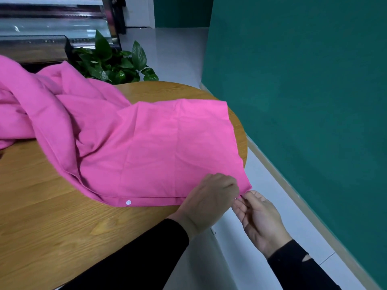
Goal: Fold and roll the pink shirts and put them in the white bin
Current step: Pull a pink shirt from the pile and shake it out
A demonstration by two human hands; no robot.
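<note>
Pink shirt (146, 143) spread mid-frame over the wooden surface (52, 206), corner hanging past the edge at lower right; left hand (209, 199) and right hand (258, 214) both pinching that corner, probably to square it for folding; no bin in view.

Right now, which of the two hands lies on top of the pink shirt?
The left hand, knuckles up on the shirt corner; the right hand is palm-up beyond the table edge.

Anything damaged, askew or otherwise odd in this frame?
Yes. The black sleeve on the right forearm has a small tear showing skin. Also, the pink shirt lies unfolded with its right edge hanging past the round wooden table's rim, where both hands pinch its corner.
</note>
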